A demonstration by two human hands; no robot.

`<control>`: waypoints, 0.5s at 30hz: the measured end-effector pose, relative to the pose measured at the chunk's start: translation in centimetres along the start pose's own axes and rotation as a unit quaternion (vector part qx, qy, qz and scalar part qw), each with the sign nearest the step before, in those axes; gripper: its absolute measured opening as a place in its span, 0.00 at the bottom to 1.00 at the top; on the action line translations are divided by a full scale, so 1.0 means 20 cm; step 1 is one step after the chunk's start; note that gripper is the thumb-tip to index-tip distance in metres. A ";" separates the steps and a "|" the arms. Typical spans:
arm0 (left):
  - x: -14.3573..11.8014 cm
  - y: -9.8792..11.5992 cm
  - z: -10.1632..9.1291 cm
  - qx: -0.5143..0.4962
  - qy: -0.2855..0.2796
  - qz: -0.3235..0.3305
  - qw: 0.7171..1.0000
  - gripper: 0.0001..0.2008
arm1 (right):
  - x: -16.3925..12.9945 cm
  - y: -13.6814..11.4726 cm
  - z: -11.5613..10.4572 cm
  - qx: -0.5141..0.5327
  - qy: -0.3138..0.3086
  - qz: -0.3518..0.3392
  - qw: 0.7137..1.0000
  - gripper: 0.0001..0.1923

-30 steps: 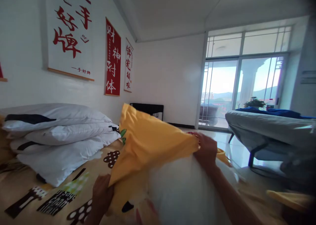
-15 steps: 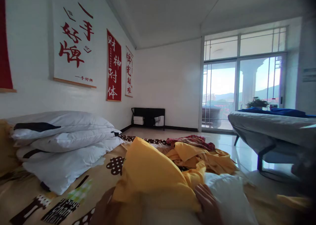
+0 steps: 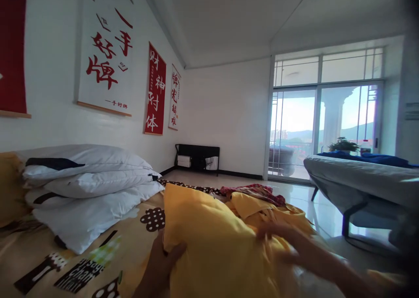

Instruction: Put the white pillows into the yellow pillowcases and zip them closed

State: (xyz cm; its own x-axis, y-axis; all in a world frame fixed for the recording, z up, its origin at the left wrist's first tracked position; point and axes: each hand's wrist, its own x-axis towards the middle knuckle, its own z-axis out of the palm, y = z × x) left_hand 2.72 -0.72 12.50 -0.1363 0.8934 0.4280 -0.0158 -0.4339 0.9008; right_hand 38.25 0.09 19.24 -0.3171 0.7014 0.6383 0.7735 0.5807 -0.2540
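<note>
Left hand [image 3: 160,267] clamped on the near left edge of the yellow pillow [image 3: 216,245], fingers [image 3: 175,251] curled over the front of the case, thumb hidden behind. Right hand [image 3: 278,241] blurred, laid flat on the pillow's right side; fingers spread rather than closed, though too smeared to be sure of a grip. Pillow standing up on the bed [image 3: 65,263], near its front edge, just beside the person. By the look of it, mostly cased: yellow cover drawn over nearly all of the filling, only a pale patch showing low at the right. Probably left: tugging the open end closed and smoothing.

Counted: one pillow in hand; a stack of white pillows [image 3: 88,189] toward the bed's left edge, three or four, uncovered, layers hard to separate; one heap of loose yellow fabric [image 3: 275,210] at the far edge, a red patterned cloth [image 3: 258,191] behind it. Three full wall scrolls, a fourth cut off at the left.
</note>
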 end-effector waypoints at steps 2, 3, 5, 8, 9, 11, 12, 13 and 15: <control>-0.02 0.05 -0.01 0.038 0.011 0.047 0.998 0.30 | 0.13 -0.03 0.01 0.085 -0.069 -0.001 0.994 0.29; -0.02 0.07 -0.02 0.060 0.017 0.070 0.996 0.29 | 0.17 -0.06 0.05 0.119 -0.099 0.013 0.988 0.31; -0.01 0.14 -0.04 0.090 0.018 0.096 0.991 0.28 | 0.22 -0.11 0.17 0.173 -0.164 0.062 0.969 0.34; 0.01 0.24 -0.09 0.094 0.009 0.072 0.993 0.28 | 0.22 -0.18 0.33 0.211 -0.214 0.117 0.947 0.40; 0.01 0.28 -0.11 0.095 0.009 0.062 0.993 0.29 | 0.22 -0.20 0.36 0.207 -0.207 0.122 0.948 0.43; 0.01 0.35 -0.13 0.108 0.024 0.058 0.992 0.28 | 0.21 -0.23 0.38 0.184 -0.169 0.120 0.961 0.45; 0.00 0.38 -0.14 0.115 0.034 0.064 0.991 0.26 | 0.21 -0.25 0.37 0.166 -0.138 0.114 0.970 0.45; 0.00 0.40 -0.14 0.117 0.044 0.076 0.989 0.25 | 0.21 -0.26 0.37 0.148 -0.104 0.106 0.978 0.42; -0.01 0.45 -0.15 0.106 0.026 0.117 0.987 0.23 | 0.20 -0.29 0.36 0.108 -0.022 0.080 0.991 0.33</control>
State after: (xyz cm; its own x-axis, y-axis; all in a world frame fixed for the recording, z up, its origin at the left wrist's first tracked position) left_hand -0.43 -5.10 20.24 -0.1627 0.7620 0.6268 0.2288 -0.5888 0.7752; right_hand 28.67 2.52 18.08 -0.2271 0.8058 0.5468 0.6812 0.5328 -0.5022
